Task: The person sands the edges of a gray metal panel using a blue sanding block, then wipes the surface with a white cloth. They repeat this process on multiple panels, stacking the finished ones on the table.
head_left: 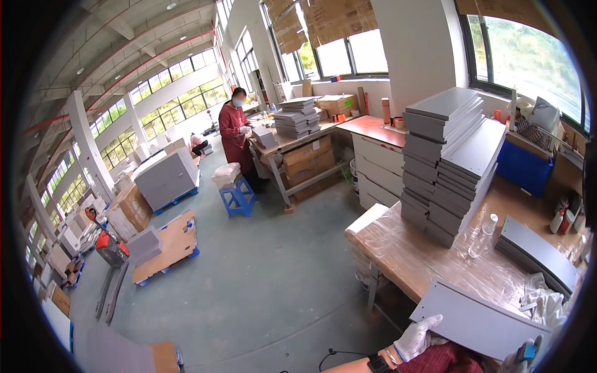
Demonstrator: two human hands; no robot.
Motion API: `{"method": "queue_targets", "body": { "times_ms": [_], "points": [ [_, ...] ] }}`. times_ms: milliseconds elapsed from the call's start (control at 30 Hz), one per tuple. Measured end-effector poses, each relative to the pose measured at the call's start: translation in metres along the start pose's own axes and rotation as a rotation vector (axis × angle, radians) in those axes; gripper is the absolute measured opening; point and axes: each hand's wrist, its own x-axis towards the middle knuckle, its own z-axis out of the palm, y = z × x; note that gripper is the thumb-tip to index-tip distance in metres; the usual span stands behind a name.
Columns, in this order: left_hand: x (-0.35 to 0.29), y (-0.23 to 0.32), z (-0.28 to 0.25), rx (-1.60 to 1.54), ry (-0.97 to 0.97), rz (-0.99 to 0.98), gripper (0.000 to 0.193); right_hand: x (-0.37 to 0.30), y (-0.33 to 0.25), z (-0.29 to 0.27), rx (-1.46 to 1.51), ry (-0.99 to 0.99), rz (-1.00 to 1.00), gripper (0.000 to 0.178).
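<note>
A flat grey panel [479, 320] lies tilted at the near edge of the wrapped workbench, low on the right. My left hand [418, 339], in a white glove, is closed on the panel's left end, thumb on top and fingers beneath. At the panel's right end, my gloved right hand [521, 357] is partly cut off by the picture's rim. A small blue object [528, 352] shows in its closed fingers; its kind is unclear. A clear plastic bottle [482, 236] lies on the bench beyond the panel.
Tall stacks of grey panels [444, 168] stand on the bench [398, 242]. More panels [538, 252] and crumpled plastic film [544, 304] are at right. Across the floor are a co-worker [233, 130] at another table, a blue stool [236, 196], and a red pallet jack [112, 248].
</note>
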Motion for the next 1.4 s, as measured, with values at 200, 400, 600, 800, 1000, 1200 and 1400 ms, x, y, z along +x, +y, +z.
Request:
{"method": "queue_targets", "body": {
  "times_ms": [200, 400, 600, 800, 1000, 1200, 1400],
  "points": [
    [0.019, -0.022, 0.008, 0.023, -0.04, 0.004, 0.033, -0.005, 0.004, -0.001, -0.054, 0.028, 0.016, 0.068],
    [0.029, -0.041, 0.0, 0.019, -0.046, -0.022, 0.036, -0.011, -0.002, -0.003, -0.099, 0.081, -0.061, 0.067],
    [0.027, -0.048, -0.005, -0.01, -0.015, -0.052, 0.038, -0.016, 0.008, -0.01, -0.063, 0.207, 0.008, 0.066],
    [0.046, -0.067, -0.028, -0.1, -0.039, -0.1, 0.031, -0.012, 0.001, -0.005, -0.093, 0.129, 0.008, 0.066],
    [0.051, -0.074, -0.027, -0.08, -0.007, -0.157, 0.029, -0.009, -0.002, -0.013, -0.027, 0.066, 0.036, 0.066],
    [0.035, -0.062, -0.017, 0.039, 0.076, -0.161, 0.028, -0.01, 0.0, -0.018, 0.048, 0.053, 0.067, 0.066],
    [0.042, -0.066, -0.031, 0.016, 0.075, -0.183, 0.025, -0.011, 0.004, -0.019, 0.062, 0.066, 0.083, 0.065]
  ]
}}
